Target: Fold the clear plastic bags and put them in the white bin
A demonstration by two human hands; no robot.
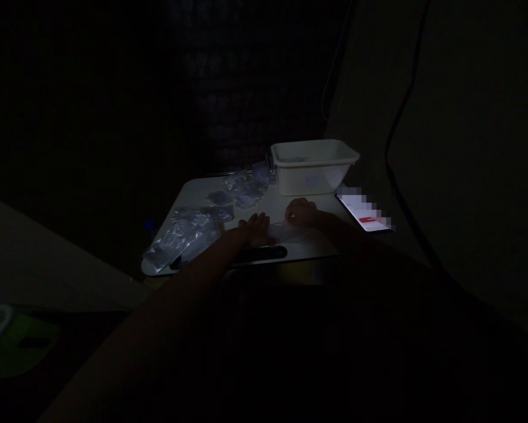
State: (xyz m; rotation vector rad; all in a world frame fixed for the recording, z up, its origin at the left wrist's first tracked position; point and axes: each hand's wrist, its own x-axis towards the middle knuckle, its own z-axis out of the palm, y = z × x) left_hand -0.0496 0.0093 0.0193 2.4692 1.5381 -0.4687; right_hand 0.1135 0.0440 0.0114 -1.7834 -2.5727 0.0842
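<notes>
My left hand [257, 230] lies flat with fingers stretched out near the front of a small white table [193, 194]. Beside it, a clear plastic bag [296, 233] is spread on the tabletop, its left end at my left hand's edge. My right hand [301, 212] is closed in a pinch at the bag's upper right side; the fingertips seem to hold its film, though the dim light blurs the detail. A heap of crinkled clear plastic bags [188, 232] rests left of my left hand. Several small clear packets [246, 194] lie farther back.
A white plastic tub [312, 179] stands at the table's back right. Right of it is a lit screen [365, 212], partly pixelated. The table has a dark handle slot [264, 253] in front. A green basket [17, 341] sits lower left. A dark cable [389, 158] hangs along the right wall.
</notes>
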